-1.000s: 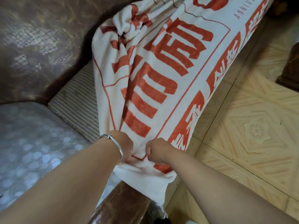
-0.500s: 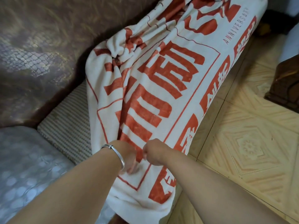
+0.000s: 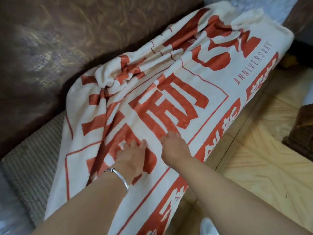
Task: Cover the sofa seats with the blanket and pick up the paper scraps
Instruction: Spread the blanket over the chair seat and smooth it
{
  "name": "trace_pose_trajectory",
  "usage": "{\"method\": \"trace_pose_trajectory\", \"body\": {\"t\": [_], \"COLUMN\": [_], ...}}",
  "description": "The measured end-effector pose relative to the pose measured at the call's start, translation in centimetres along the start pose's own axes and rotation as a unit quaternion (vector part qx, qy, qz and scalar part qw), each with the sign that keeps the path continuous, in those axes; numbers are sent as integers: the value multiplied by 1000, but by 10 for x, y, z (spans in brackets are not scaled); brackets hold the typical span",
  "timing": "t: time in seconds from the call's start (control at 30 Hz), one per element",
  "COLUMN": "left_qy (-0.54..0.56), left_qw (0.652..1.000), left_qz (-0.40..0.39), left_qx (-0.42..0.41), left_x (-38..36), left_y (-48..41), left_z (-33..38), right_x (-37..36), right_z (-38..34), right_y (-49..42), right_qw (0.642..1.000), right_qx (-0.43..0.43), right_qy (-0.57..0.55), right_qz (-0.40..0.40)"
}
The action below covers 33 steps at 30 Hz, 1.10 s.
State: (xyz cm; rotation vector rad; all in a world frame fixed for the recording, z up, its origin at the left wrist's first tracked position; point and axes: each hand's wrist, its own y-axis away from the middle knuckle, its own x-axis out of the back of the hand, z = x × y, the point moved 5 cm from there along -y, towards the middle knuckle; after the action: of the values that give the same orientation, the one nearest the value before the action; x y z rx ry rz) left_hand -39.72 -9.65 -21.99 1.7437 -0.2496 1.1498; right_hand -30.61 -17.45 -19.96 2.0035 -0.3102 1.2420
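A cream blanket (image 3: 211,92) with large red characters lies along the sofa seat, bunched in folds near the backrest and hanging over the front edge. My left hand (image 3: 132,156), with a silver bangle at the wrist, lies flat on the blanket with straight fingers. My right hand (image 3: 172,146) rests flat on it just to the right, fingers stretched forward. Neither hand grips the cloth. No paper scraps show.
The brown patterned sofa backrest (image 3: 59,48) runs along the top left. A striped seat cushion (image 3: 33,160) lies bare to the left of the blanket. Tan tiled floor (image 3: 264,167) is on the right, with dark wooden furniture (image 3: 301,131) at the right edge.
Both hands let go of the blanket's near edge and moved forward, and now lie flat on top of it. The blanket lies further over the near seat.
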Motion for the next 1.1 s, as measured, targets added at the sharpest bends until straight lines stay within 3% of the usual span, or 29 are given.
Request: {"method": "trace_pose_trajectory", "body": {"t": [0.1, 0.23, 0.33, 0.47, 0.7, 0.83, 0.93, 1.0, 1.1], "left_qy": [33, 49, 37, 28, 125, 186, 194, 233, 342], "left_qw": [996, 994, 995, 984, 966, 941, 903, 874, 841], "left_qz": [-39, -59, -6, 83, 130, 228, 298, 290, 197], "left_qx": [67, 84, 88, 157, 188, 171, 239, 312, 370], "left_x": [19, 37, 46, 55, 50, 59, 58, 51, 33], "left_y": [-15, -25, -28, -31, -40, -38, -34, -33, -38], "left_z": [8, 17, 9, -26, -85, -109, -143, -168, -194], "right_x": [15, 30, 34, 38, 28, 27, 28, 28, 30], "right_z": [24, 43, 39, 13, -58, -107, -137, -150, -163], "right_y": [-18, -36, -46, -59, -85, -102, -113, -120, -134], "right_qw": [999, 997, 995, 989, 973, 969, 965, 960, 953], "right_qx": [33, 58, 74, 109, 177, 225, 255, 276, 289], "right_qy": [24, 26, 36, 46, 91, 82, 54, 51, 62], "right_qz": [-22, -40, -55, -85, -120, -57, -14, 18, 69]}}
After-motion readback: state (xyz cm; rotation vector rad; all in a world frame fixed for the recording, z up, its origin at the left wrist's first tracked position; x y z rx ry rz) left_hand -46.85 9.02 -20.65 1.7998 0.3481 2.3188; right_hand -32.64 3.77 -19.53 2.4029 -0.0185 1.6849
